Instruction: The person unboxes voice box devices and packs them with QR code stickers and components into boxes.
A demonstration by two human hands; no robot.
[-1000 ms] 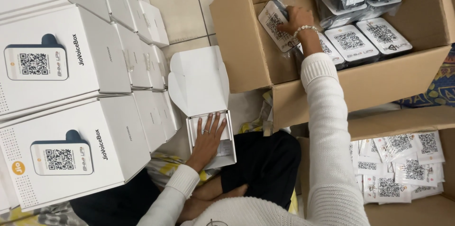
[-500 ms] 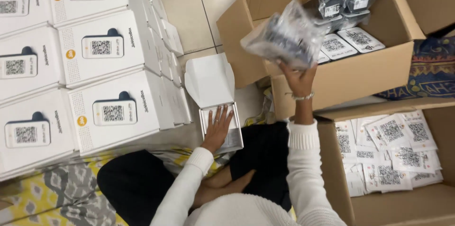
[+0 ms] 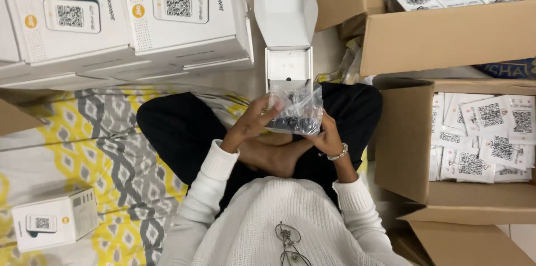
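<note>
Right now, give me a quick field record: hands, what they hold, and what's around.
left hand: on the bag's left edge
right hand: under the bag's right side
bag: clear plastic, dark item inside, held over the lap
open box: white, lid up, just beyond the bag
upper carton: packets inside
lower carton: flat packets inside
white boxes: stacked at left

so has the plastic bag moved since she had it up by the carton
Yes. The plastic bag has come down from the upper cardboard carton to her lap, just below the open white box, held in both hands.

Stacked white boxes [image 3: 184,15], two cardboard cartons [image 3: 446,37] and a patterned mat [image 3: 84,143].
</note>
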